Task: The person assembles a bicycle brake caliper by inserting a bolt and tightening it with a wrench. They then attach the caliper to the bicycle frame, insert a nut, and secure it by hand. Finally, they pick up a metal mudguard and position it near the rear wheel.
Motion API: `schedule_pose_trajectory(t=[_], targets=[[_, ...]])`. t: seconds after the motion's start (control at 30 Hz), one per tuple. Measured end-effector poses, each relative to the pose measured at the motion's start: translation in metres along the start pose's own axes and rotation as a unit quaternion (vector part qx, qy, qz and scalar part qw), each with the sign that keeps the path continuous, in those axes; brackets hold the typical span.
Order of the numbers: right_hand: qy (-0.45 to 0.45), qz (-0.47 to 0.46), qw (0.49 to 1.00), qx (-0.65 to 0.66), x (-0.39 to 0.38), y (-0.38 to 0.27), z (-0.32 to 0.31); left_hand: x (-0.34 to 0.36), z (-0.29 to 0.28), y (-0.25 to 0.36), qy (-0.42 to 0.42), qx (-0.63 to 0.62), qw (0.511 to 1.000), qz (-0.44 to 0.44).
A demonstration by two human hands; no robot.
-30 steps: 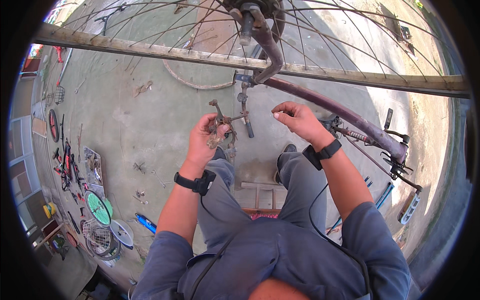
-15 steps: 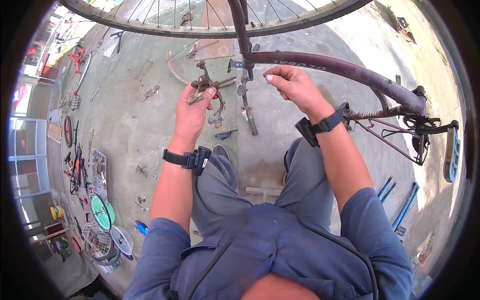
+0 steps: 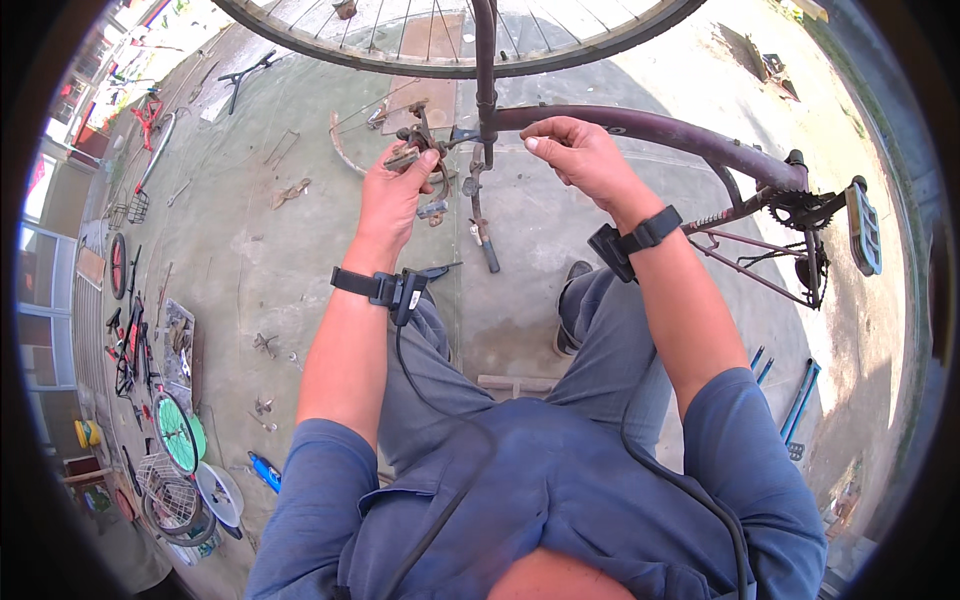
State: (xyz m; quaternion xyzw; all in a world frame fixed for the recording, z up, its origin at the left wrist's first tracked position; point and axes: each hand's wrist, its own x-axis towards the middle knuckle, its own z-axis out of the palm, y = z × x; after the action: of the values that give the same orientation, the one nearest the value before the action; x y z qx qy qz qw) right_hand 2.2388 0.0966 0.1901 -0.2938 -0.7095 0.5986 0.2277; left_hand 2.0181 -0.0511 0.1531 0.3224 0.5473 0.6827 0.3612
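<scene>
L hand (image 3: 392, 195) is closed on a rusty metal part (image 3: 422, 130), thumb pressed on its near side, fingers wrapped round the back. The part's held up off the ground, a bit left of ctr, just left of the bike's upright tube (image 3: 486, 82); can't tell if they touch. R hand (image 3: 580, 165) has thumb & index tips brought close tog., other fingers curled; can't tell if anything small is pinched btwn them. It's right beside the long maroon tube (image 3: 690, 146), on the near side; depth gap unclear.

Blk strap w/ box on ea. wrist. Spoked wheel (image 3: 400, 66) at the far edge; chainring (image 3: 795, 208) & pedal (image 3: 866, 230) off to the right. Rusty bar w/ dark grip (image 3: 479, 210) btwn the hands, lower down. Near right on the ground: thin blue tubes (image 3: 800, 400). Near left: wire basket (image 3: 170, 490), pale basin (image 3: 220, 493), blue bottle-shaped item (image 3: 264, 470).
</scene>
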Motion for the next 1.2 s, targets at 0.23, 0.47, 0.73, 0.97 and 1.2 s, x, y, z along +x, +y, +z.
schedule_pose_trajectory(t=[0.23,0.47,0.73,0.97,1.2], targets=[[0.076,0.095,0.990,0.066,0.061,0.041,-0.005,0.061,-0.011,-0.040,0.013,-0.046,0.996,-0.069],[0.059,0.105,0.988,0.100,0.095,0.062,-0.009,0.101,-0.025,-0.077,0.029,-0.043,0.989,-0.139],[0.035,0.112,0.992,0.045,0.123,0.070,0.006,0.138,-0.030,-0.099,0.026,-0.040,0.982,-0.181],[0.022,0.122,0.991,0.043,0.141,0.076,0.010,0.157,-0.023,-0.107,0.011,-0.063,0.981,-0.185],[0.023,0.136,0.988,0.071,0.150,0.076,0.012,0.170,-0.025,-0.105,-0.006,-0.081,0.979,-0.186]])
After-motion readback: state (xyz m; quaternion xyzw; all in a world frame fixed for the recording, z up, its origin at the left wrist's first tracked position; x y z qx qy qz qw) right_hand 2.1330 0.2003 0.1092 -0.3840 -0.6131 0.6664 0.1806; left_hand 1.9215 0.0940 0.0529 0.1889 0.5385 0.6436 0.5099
